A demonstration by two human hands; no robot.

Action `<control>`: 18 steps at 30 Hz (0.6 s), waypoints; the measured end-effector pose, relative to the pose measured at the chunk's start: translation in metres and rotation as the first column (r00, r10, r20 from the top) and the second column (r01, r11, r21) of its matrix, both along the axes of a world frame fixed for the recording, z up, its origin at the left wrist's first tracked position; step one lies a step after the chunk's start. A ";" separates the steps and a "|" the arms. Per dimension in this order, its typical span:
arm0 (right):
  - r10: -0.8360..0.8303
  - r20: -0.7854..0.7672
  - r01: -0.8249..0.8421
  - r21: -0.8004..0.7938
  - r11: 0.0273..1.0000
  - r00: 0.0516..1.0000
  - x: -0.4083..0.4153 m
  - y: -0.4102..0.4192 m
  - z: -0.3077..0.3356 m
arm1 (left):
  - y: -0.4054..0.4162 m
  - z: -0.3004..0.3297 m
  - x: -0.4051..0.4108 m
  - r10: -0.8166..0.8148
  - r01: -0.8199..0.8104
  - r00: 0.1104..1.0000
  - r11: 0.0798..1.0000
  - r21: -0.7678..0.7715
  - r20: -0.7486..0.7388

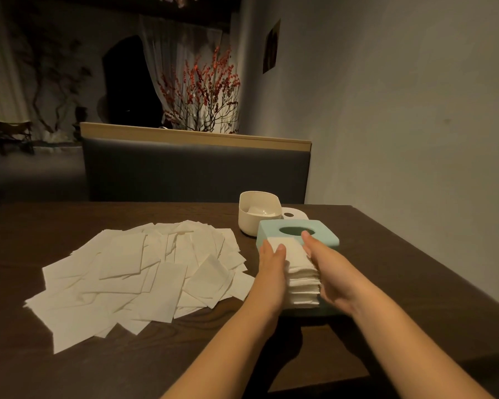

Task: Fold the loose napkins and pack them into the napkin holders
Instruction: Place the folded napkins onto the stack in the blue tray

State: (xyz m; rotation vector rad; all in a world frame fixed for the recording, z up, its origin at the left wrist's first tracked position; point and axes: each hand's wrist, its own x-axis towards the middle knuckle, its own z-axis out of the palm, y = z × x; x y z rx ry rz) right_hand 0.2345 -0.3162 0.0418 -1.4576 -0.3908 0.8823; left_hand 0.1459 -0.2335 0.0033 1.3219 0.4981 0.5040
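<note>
On the left half of the dark wooden table (69,226) lies a wide, untidy spread of loose napkins (139,272), flat white sheets overlapping one another at many angles (none of them touched by either hand). Just to the right of that spread, the left hand (271,262) stands on edge with its fingers straight, pressed flat against the left side of a tall stack of folded napkins (301,272). The stack sits between the two hands, squeezed from both sides. The right hand (326,264) presses its right side in the same way, fingers extended and pointing away from the person, its fingertips reaching over the mint-green lid (323,236) with an oval opening that stands just behind the stack. A mint-green base (308,312) shows under the stack's near edge. Behind the lid, nearer the far edge of the table, stands an open cream holder (258,217) with something pale inside; a cream lid (296,215) lies just to its right.
</note>
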 end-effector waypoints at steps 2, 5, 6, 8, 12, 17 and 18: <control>-0.009 0.004 0.009 0.011 1.000 1.000 -0.001 -0.002 0.000 | 0.001 -0.001 0.000 0.022 -0.022 1.000 1.000 -0.006 -0.002; -0.082 0.002 0.082 0.058 0.995 0.997 0.001 -0.004 0.005 | 0.009 -0.001 -0.002 0.102 -0.095 0.994 0.987 -0.131 0.047; -0.102 0.003 0.101 0.064 0.993 0.995 0.002 -0.005 0.003 | 0.010 -0.002 -0.002 0.112 -0.102 0.993 0.980 -0.173 0.045; -0.084 0.004 0.084 0.071 0.994 0.996 -0.006 -0.003 0.000 | 0.007 -0.001 -0.002 0.108 -0.098 0.993 0.976 -0.195 0.039; -0.040 -0.011 0.040 0.066 0.997 0.999 -0.012 -0.001 -0.008 | 0.000 -0.002 -0.002 0.012 -0.006 1.000 0.974 -0.228 0.024; -0.076 0.031 0.073 0.094 0.993 0.997 -0.010 -0.008 0.002 | 0.011 -0.003 -0.003 0.028 -0.017 0.999 0.958 -0.285 0.035; -0.061 0.043 0.057 0.083 0.995 0.997 -0.010 -0.006 0.002 | 0.011 -0.001 -0.002 0.024 -0.014 0.999 0.964 -0.267 0.032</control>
